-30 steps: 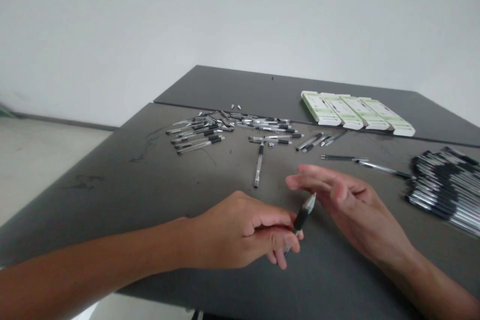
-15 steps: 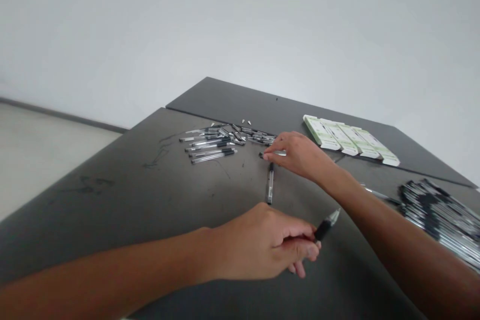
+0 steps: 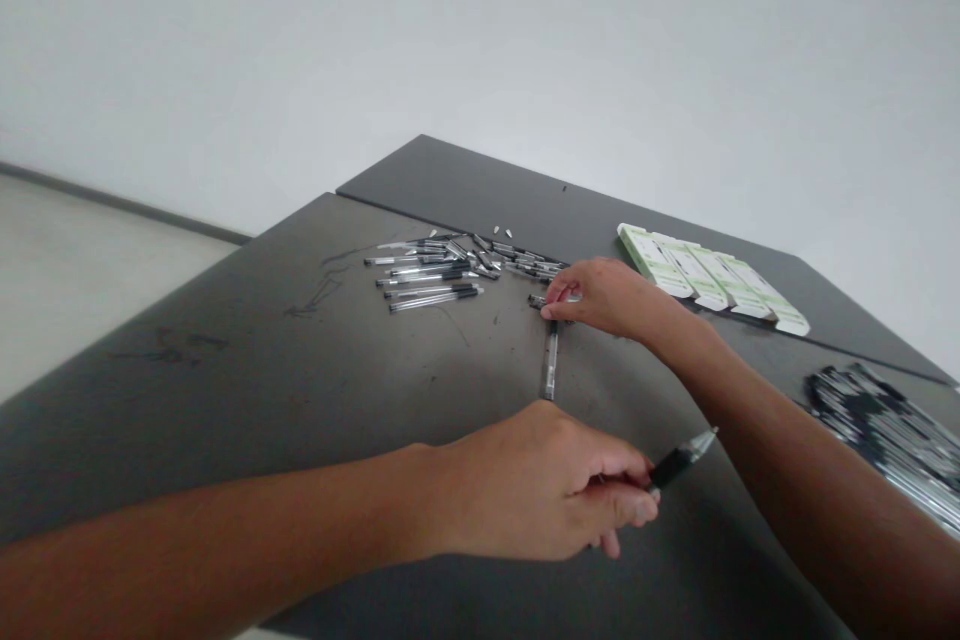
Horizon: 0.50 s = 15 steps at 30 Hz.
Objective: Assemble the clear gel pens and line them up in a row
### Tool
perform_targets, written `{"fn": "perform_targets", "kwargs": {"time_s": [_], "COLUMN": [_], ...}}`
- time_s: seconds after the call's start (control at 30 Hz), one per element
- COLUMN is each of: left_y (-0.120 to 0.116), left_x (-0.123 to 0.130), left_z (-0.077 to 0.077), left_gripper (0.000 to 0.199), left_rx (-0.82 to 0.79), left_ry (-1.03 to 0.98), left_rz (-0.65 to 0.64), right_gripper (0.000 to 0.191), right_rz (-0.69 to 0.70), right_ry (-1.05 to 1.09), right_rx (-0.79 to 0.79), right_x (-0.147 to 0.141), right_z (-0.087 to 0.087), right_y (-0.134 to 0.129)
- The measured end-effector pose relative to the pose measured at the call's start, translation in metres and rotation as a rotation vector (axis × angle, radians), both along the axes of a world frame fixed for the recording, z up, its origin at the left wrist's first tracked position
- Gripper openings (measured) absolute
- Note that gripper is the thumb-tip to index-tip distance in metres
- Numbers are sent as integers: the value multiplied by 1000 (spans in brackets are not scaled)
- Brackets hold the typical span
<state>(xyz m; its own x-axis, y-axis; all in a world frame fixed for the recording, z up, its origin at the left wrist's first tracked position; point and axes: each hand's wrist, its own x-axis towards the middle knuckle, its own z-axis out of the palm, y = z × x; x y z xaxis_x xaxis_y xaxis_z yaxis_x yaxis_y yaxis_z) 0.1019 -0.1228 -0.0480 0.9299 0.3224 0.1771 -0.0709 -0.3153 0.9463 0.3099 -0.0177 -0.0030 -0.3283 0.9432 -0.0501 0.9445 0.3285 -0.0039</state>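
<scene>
- The held pen (image 3: pixel 673 468) is gripped by the left hand (image 3: pixel 544 485) between thumb and fingers, above the counter (image 3: pixel 315 400), its tip pointed rightward.
- Many pens (image 3: pixel 877 420) are heaped at right.
- A single pen (image 3: pixel 552 368) is laid lengthwise near the right hand (image 3: pixel 609 296), whose fingers are curled at a far pen (image 3: pixel 535 301); whether it is gripped cannot be told.
- Loose pens (image 3: pixel 431 298) are scattered to the left.
- Cartons (image 3: pixel 675 265) are placed in a row beyond.

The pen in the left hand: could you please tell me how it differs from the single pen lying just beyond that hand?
The held pen is in the left hand; the lying pen rests on the table. The held pen shows its pointed tip; the lying pen shows its clear barrel. Both have black grips.
</scene>
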Motion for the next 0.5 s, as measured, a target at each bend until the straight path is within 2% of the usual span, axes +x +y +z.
{"fn": "perform_targets", "kwargs": {"time_s": [0.3, 0.4, 0.5], "left_y": [0, 0, -2], "left_x": [0, 0, -1], "left_z": [0, 1, 2], "left_gripper": [21, 20, 19], "left_rx": [-32, -47, -51], "left_ry": [18, 22, 21], "left_rz": [0, -4, 20], "right_gripper": [19, 15, 18], "right_rz": [42, 77, 107], "right_ry": [28, 47, 86], "right_rx": [-110, -75, 24], "right_x": [-1, -4, -8], "right_z": [2, 3, 8], "right_y": [12, 9, -8]}}
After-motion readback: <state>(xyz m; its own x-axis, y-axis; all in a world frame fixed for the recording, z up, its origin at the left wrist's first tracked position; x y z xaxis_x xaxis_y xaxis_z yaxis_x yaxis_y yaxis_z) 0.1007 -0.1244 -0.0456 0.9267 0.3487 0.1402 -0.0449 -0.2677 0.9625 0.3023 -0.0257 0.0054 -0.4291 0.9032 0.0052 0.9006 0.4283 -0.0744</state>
